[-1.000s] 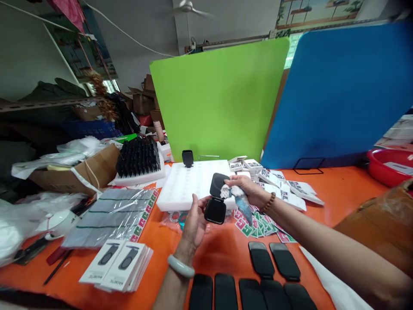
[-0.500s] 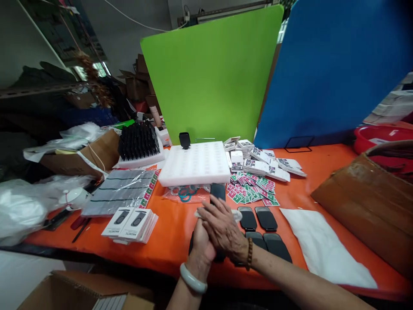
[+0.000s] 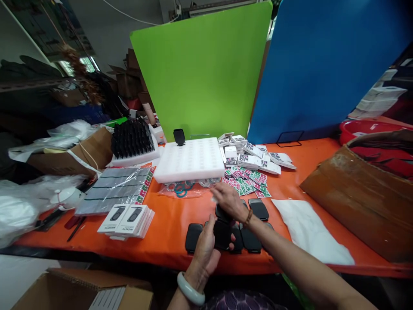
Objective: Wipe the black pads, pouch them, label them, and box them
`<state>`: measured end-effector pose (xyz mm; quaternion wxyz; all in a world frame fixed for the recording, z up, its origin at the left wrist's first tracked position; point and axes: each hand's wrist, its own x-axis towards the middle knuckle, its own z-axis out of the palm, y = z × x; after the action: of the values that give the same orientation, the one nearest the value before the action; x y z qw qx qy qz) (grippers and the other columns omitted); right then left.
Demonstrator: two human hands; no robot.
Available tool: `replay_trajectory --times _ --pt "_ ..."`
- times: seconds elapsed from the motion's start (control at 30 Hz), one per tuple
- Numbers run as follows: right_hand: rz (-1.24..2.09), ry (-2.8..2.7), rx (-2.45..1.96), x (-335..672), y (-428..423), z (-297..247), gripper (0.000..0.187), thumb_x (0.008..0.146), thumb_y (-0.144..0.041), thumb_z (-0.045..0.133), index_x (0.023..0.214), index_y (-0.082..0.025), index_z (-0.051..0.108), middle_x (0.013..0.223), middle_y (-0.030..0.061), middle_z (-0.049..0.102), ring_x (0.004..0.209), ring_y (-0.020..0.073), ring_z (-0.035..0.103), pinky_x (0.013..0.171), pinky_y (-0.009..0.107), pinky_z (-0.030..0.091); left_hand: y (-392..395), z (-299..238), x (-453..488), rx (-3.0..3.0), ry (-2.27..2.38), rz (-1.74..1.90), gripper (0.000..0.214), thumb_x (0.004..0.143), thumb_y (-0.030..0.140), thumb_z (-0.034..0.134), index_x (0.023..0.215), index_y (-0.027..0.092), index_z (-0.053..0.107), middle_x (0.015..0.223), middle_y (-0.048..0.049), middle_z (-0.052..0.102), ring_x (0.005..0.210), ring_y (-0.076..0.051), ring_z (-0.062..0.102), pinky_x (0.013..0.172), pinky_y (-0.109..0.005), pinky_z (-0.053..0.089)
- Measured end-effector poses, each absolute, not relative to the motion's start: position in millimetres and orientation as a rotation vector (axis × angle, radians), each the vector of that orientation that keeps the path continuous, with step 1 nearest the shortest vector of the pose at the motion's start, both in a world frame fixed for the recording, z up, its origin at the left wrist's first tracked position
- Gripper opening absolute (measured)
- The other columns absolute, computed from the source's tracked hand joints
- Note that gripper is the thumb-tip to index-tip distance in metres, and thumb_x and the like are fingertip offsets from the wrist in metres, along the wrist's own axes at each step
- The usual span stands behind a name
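My left hand (image 3: 206,247) grips a black folding stand (image 3: 222,236), its thumb along one side and fingertips showing at the other. Just above the stand's far end is my right hand (image 3: 229,200), fingers closed together. A small whitish bit shows at its fingertips, too blurred to name. Several similar black stands lie flat on the orange table (image 3: 164,254) around my hands, one (image 3: 194,237) at the left and one (image 3: 258,209) at the right. The right forearm covers part of the group.
White foam tray (image 3: 190,160) carries one upright black stand (image 3: 179,137). Small white boxes (image 3: 258,161) and coloured cards (image 3: 247,183) pile up right of it. Magnetic-labelled boxes (image 3: 124,220) sit left. A white cloth pad (image 3: 311,232) and brown carton (image 3: 358,198) lie right.
My hands were pressed together around a whitish wipe-like piece; now they are apart. The right hand has lifted up and away, and the black stand shows in my left hand. The view shifted slightly.
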<state>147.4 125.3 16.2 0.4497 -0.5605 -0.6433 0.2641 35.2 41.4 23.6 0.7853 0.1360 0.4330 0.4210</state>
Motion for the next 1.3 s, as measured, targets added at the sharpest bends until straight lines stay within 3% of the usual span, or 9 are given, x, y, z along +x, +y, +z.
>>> replay_trajectory --times 0.1,0.2,0.33,0.47,0.6,0.83,0.93,1.1,1.3 --pt "0.734 -1.387 -1.53 178.1 144.9 15.0 0.047 0.085 -0.059 0.044 0.057 -0.021 0.047 0.058 0.0022 0.054 0.062 0.0183 0.054 0.063 0.031 0.043 35.4 27.2 27.7 0.23 0.805 0.84 0.038 0.091 0.047 0.047 0.1 0.013 0.061 0.093 -0.0147 0.071 0.059 -0.018 0.063 0.047 -0.026 0.042" --pt "1.186 -1.305 -1.447 196.1 139.4 15.6 0.05 0.08 -0.066 0.048 0.061 -0.02 0.05 0.055 0.0002 0.055 0.051 0.0148 0.052 0.05 0.027 0.039 36.2 27.3 19.0 0.125 0.758 0.839 0.04 0.094 0.044 0.04 0.103 0.011 0.06 0.095 -0.0165 0.071 0.061 -0.018 0.063 0.049 -0.026 0.042" --pt "1.799 -1.112 -1.237 191.6 109.0 17.5 0.033 0.063 -0.042 0.075 0.078 -0.018 0.057 0.063 -0.0017 0.062 0.05 0.012 0.056 0.048 0.023 0.042 40.1 18.2 14.0 0.1 0.733 0.845 0.039 0.095 0.04 0.041 0.101 0.008 0.061 0.088 -0.0156 0.071 0.062 -0.019 0.063 0.051 -0.027 0.043" --pt "1.654 -1.1 -1.333 175.3 91.2 21.4 0.026 0.068 -0.03 0.069 0.088 -0.02 0.056 0.059 -0.0044 0.059 0.042 0.0122 0.054 0.041 0.022 0.04 40.8 6.8 17.3 0.08 0.747 0.856 0.034 0.092 0.039 0.048 0.098 0.009 0.063 0.082 -0.013 0.07 0.061 -0.019 0.062 0.051 -0.027 0.044" --pt "1.03 -1.654 -1.189 157.4 72.3 24.4 0.009 0.081 -0.021 0.056 0.088 -0.019 0.062 0.078 0.0027 0.067 0.068 0.0163 0.063 0.062 0.027 0.05 48.2 1.7 16.7 -0.115 0.791 0.947 0.023 0.092 0.024 0.045 0.082 0.012 0.063 0.073 -0.008 0.068 0.061 -0.018 0.063 0.056 -0.028 0.047" --pt "0.387 -2.296 -0.978 134.4 24.5 7.3 0.022 0.089 -0.008 0.045 0.101 -0.018 0.061 0.096 0.0098 0.069 0.076 0.0163 0.062 0.066 0.025 0.048 61.9 12.2 -6.2 -0.179 0.777 0.966 0.032 0.092 0.028 0.039 0.076 0.012 0.061 0.088 -0.0159 0.069 0.086 -0.025 0.067 0.077 -0.04 0.054" --pt "0.428 -2.224 -0.957 137.3 24.7 5.3 0.024 0.09 -0.009 0.042 0.104 -0.018 0.06 0.095 0.0095 0.069 0.078 0.0175 0.063 0.068 0.027 0.048 58.9 11.7 -7.5 -0.133 0.764 0.933 0.027 0.091 0.023 0.042 0.075 0.012 0.061 0.089 -0.0153 0.07 0.086 -0.023 0.067 0.081 -0.038 0.053" --pt "0.975 -1.783 -1.19 168.3 68.6 18.7 0.016 0.088 -0.024 0.051 0.1 -0.021 0.061 0.09 0.0046 0.068 0.081 0.0172 0.062 0.073 0.027 0.048 54.7 8.6 -4.2 0.094 0.744 0.916 0.012 0.088 0.022 0.053 0.088 0.013 0.062 0.089 -0.0082 0.07 0.082 -0.018 0.066 0.083 -0.033 0.05" --pt "1.315 -1.614 -1.452 211.9 131.5 -3.9 0.027 0.073 -0.025 0.058 0.099 -0.018 0.059 0.072 -0.0033 0.056 0.055 0.0101 0.048 0.052 0.022 0.038 75.2 6.7 -18.2 0.514 1.089 1.132 0.031 0.071 0.038 0.075 0.087 0.017 0.059 0.099 -0.0053 0.065 0.083 -0.016 0.064 0.079 -0.029 0.047"
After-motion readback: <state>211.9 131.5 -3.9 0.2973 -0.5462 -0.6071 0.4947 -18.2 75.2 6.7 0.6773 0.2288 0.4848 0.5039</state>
